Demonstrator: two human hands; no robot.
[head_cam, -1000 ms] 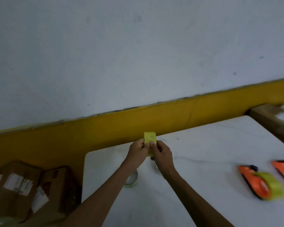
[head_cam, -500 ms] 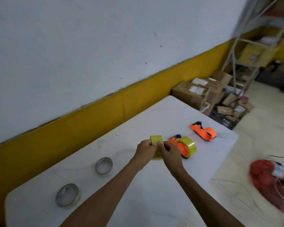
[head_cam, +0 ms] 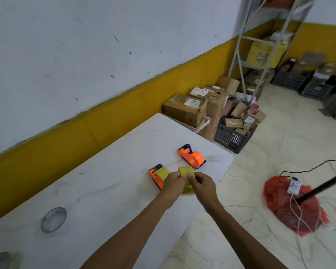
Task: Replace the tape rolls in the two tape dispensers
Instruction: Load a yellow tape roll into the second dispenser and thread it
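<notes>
1. Yellow-green roll of packing tape (head_cam: 185,172), a wide band on a hollow core: held at centre frame, clear of the white tabletop (head_cam: 109,183), just right of the nearer dispenser. Both hands are pinched on it.
2. Left hand (head_cam: 172,184): fingers and thumb closed on the roll's left side, knuckles toward the camera. Right hand (head_cam: 202,184): thumb pressed on the roll's near face, fingers curled behind. Lower part of the roll is blurred; a loose tape end cannot be made out.
3. Handling, as a judgement: light, rigid across the core, smooth and somewhat slick on the outer wrap, sticky wherever an end is lifted. Best taken by the two flat side rims or through the core, keeping fingers off the adhesive.
4. Orientation: the roll appears to stand on edge, broad tape face toward the upper part of the frame, core axis running roughly left to right between the hands. Exact tilt cannot be told.
5. Nearer orange plastic tape dispenser (head_cam: 155,176): lies on the table touching the left hand's far side, already carrying a yellow-green roll (head_cam: 162,173); its long axis runs from upper left to lower right.
6. Second orange tape dispenser (head_cam: 191,156): further toward upper right, near the table edge, no roll visible on it. Likely the destination.
7. Lower left of frame: two clear, nearly spent tape rings (head_cam: 53,219) lying flat, well apart from the hands.
</notes>
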